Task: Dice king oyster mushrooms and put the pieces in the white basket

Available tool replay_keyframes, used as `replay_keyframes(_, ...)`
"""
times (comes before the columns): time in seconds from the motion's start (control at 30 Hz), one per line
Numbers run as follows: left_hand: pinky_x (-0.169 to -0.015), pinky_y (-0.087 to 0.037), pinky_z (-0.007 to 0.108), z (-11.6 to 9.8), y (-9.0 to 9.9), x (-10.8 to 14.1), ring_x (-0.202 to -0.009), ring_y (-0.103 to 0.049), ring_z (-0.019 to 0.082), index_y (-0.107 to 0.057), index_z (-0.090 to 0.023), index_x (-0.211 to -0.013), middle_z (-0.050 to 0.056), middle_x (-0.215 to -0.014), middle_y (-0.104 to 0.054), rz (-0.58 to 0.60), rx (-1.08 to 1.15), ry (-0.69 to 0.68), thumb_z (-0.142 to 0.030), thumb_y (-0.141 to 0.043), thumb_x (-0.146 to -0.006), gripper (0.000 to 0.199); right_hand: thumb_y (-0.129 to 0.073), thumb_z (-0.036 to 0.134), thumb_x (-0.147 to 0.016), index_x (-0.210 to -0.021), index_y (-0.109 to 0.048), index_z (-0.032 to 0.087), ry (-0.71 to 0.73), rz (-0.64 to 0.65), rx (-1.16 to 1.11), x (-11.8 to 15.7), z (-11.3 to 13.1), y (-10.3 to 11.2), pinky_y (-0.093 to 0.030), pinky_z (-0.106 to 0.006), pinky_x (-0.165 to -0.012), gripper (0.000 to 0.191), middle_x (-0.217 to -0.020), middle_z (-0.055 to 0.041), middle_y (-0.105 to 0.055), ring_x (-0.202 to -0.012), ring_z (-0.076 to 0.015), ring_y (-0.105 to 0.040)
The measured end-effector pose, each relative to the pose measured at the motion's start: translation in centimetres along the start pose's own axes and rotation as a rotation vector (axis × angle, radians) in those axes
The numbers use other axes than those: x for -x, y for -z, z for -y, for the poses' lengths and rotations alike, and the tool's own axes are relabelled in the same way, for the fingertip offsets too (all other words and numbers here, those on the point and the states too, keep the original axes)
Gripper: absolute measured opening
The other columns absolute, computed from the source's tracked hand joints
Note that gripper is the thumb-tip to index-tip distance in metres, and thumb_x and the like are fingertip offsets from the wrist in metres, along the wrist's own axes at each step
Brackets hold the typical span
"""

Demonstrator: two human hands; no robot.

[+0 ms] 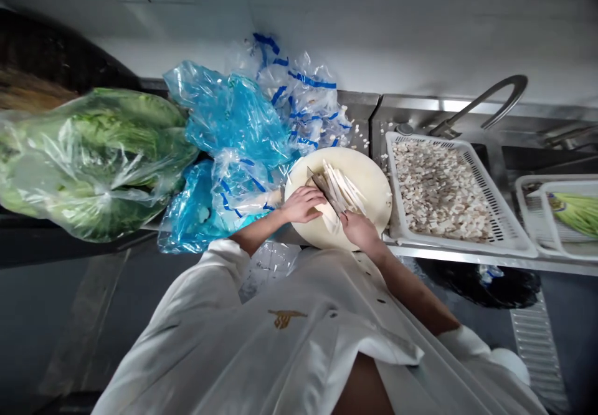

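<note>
My right hand [360,230] is closed round the handle of a kitchen knife [324,192], a wide dark blade slanting up and left over the round cutting board [299,233]. My left hand [304,204] presses with bent fingers on a thick white piece [331,218], which looks like king oyster mushroom, beside the blade. Right of the blade, long white strips [343,187] of the same stuff lie together on the board. The blade's lower edge is hidden among the pieces.
Right of the board stands a white basket [511,240] of diced pale pieces, below a curved tap [507,88]. Another basket holds green stalks [579,210]. Leftward lie blue plastic bags [233,113], clear wrappers [311,100] and a large bag of leafy greens [103,153]. A black bin bag [486,284] hangs below.
</note>
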State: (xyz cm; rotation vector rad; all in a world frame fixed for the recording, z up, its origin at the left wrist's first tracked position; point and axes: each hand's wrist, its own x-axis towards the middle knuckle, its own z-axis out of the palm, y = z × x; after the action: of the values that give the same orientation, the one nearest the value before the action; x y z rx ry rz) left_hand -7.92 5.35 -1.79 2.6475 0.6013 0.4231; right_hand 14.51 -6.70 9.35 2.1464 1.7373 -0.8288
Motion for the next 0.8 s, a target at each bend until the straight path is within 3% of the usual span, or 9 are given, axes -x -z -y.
replay_keyframes(0.2, -0.120, -0.042, 0.054, 0.6, -0.5, 0.2, -0.139, -0.056, 0.033, -0.068, -0.026, -0.139, 0.013, -0.142, -0.066, -0.023, 0.033, 0.001, -0.059, -0.060, -0.101, 0.051, -0.026, 0.051, -0.115, -0.122, -0.071, 0.022, 0.034, -0.058, 0.019, 3.9, -1.9, 1.4, -0.047, -0.030, -0.088, 0.053, -0.107, -0.0149, -0.080, -0.102, -0.0265, -0.076)
replay_keyframes(0.4, -0.124, -0.039, 0.056, 0.4, -1.4, 0.5, -0.142, -0.054, 0.034, -0.069, -0.025, -0.140, 0.013, -0.146, -0.066, -0.055, 0.025, 0.019, -0.059, -0.060, -0.101, 0.053, -0.027, 0.044, -0.116, -0.133, -0.066, 0.020, -0.028, 0.054, 0.028, 0.2, 0.5, -1.1, -0.048, -0.030, -0.088, 0.049, -0.119, -0.0156, -0.078, -0.108, -0.0250, -0.075)
replay_keyframes(0.5, -0.125, -0.035, 0.058, -0.1, -1.1, 0.8, -0.140, -0.056, 0.033, -0.069, -0.029, -0.142, 0.011, -0.143, -0.069, -0.067, -0.010, 0.043, -0.057, -0.061, -0.101, 0.050, -0.029, 0.045, -0.116, -0.129, -0.068, 0.020, -0.008, 0.034, 0.031, -0.5, 0.7, -0.8, -0.047, -0.030, -0.089, 0.048, -0.119, -0.0146, -0.079, -0.110, -0.0251, -0.074)
replay_keyframes(0.67, -0.121, -0.039, 0.057, -0.5, -1.1, 1.3, -0.140, -0.056, 0.033, -0.069, -0.029, -0.141, 0.011, -0.142, -0.069, -0.086, -0.051, 0.062, -0.056, -0.061, -0.103, 0.048, -0.030, 0.048, -0.116, -0.121, -0.070, 0.023, 0.016, -0.085, 0.043, 3.0, -0.9, 1.9, -0.046, -0.029, -0.085, 0.047, -0.109, -0.0128, -0.080, -0.102, -0.0256, -0.075)
replay_keyframes(0.8, -0.120, -0.042, 0.055, -0.2, -2.0, 1.4, -0.139, -0.057, 0.033, -0.071, -0.028, -0.137, 0.012, -0.139, -0.069, -0.137, -0.031, 0.063, -0.058, -0.060, -0.102, 0.047, -0.031, 0.049, -0.115, -0.119, -0.071, 0.023, 0.029, -0.062, 0.058, 4.7, -1.4, 2.2, -0.044, -0.029, -0.082, 0.047, -0.105, -0.0127, -0.081, -0.098, -0.0258, -0.075)
